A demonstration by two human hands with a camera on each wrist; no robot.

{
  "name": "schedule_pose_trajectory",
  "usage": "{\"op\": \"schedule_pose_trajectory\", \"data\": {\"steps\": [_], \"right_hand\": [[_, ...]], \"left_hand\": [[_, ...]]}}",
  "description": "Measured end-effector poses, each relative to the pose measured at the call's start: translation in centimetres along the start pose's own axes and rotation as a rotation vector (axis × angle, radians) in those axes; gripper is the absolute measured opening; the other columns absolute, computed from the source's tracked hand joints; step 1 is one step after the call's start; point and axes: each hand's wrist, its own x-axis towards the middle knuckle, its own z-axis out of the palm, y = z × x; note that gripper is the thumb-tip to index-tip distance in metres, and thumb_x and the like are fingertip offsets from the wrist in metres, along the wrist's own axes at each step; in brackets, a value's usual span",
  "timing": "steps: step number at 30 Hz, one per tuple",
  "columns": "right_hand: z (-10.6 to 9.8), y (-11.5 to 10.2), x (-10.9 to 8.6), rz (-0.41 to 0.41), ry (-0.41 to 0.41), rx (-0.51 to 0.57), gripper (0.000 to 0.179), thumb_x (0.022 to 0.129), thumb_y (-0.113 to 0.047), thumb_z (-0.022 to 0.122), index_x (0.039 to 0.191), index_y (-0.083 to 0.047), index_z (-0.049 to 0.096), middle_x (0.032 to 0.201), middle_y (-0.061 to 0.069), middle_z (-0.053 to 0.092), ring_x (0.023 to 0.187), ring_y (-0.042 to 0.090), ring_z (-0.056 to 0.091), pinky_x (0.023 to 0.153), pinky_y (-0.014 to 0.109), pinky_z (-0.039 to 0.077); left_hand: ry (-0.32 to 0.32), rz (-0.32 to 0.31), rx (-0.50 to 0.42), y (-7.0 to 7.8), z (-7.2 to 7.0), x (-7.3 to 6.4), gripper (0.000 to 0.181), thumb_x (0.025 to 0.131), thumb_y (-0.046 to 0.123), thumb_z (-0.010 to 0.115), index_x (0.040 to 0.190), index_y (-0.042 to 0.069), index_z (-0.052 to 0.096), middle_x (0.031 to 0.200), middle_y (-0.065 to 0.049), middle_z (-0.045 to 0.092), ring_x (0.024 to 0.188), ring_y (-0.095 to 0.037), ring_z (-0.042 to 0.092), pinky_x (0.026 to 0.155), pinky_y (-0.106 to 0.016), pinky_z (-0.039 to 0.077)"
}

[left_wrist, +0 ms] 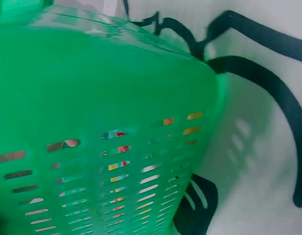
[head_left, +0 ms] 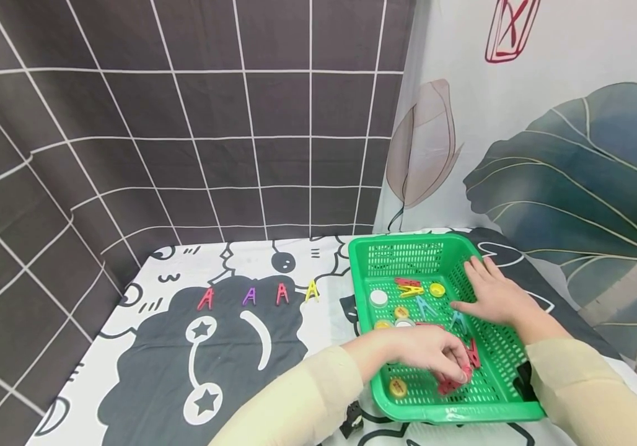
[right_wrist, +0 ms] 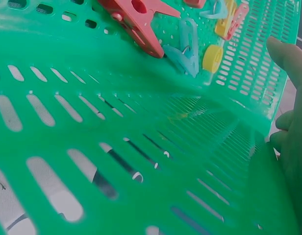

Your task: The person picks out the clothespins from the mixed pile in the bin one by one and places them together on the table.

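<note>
A green plastic basket (head_left: 458, 413) holds clothespins and round caps. Inside its near part, my left hand (head_left: 432, 352) pinches a red clothespin (head_left: 448, 386), partly covered by the fingers. My right hand (head_left: 494, 294) lies with spread fingers along the basket's right side; the right wrist view shows its thumb and fingers near the wall. Blue clothespins (head_left: 426, 306), another red clothespin (head_left: 473, 354) and a yellow clothespin (head_left: 411, 290) lie in the basket. The left wrist view shows mostly the basket's outer wall (left_wrist: 92, 93), with the left hand out of sight.
Several clothespins stand spread in a row on the patterned cloth left of the basket, among them a purple clothespin (head_left: 249, 297) and a yellow one. White caps (head_left: 378, 298) and yellow caps (head_left: 398, 388) lie in the basket. A dark gridded curtain (head_left: 274, 118) hangs behind.
</note>
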Motion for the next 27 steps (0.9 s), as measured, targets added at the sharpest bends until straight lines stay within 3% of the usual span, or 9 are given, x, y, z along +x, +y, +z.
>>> {"op": "schedule_pose_trajectory", "data": {"steps": [7,20,27], "right_hand": [[0.0,0.1,0.0,0.0,-0.004,0.0,0.099,0.083,-0.057,0.059,0.14,0.015,0.021,0.145,0.037,0.014,0.134,0.052,0.004,0.1,0.067,0.017],[0.1,0.0,0.0,0.018,-0.012,0.003,0.098,0.084,-0.055,0.059,0.14,0.016,0.02,0.145,0.037,0.013,0.134,0.052,0.003,0.1,0.067,0.015],[-0.1,-0.1,0.0,0.012,-0.006,-0.028,0.101,0.082,-0.058,0.059,0.139,0.016,0.022,0.144,0.038,0.015,0.133,0.053,0.005,0.1,0.066,0.017]], "left_hand": [[0.093,0.097,-0.088,-0.2,-0.9,-0.4,0.028,0.09,0.007,0.059,0.117,0.002,0.059,0.081,0.004,0.064,0.07,-0.006,0.064,0.07,-0.018,0.051],[0.265,0.285,-0.326,-0.2,-3.9,-3.1,0.026,0.089,-0.002,0.057,0.115,-0.006,0.057,0.091,-0.003,0.064,0.077,-0.008,0.064,0.074,-0.027,0.053],[0.353,0.353,-0.38,-0.8,-5.0,-4.5,0.028,0.088,-0.004,0.056,0.115,-0.008,0.057,0.09,-0.003,0.062,0.079,-0.009,0.063,0.076,-0.03,0.053]]}}
